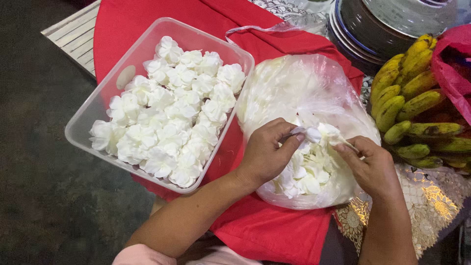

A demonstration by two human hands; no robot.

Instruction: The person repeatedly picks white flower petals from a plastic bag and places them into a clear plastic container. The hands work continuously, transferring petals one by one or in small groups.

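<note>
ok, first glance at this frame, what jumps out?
The clear plastic tub at left, packed with folded white flowers, on a red cloth. At centre, the left hand and right hand pinch one white flower over a clear bag of white petals. A bunch of green-yellow bananas lies at right.

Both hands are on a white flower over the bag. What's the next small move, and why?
Probably carry the flower left and set it in the tub. The left hand pinches it above the open bag, the right hand holds a thin white piece beside it, and the tub already holds many similar flowers.
</note>
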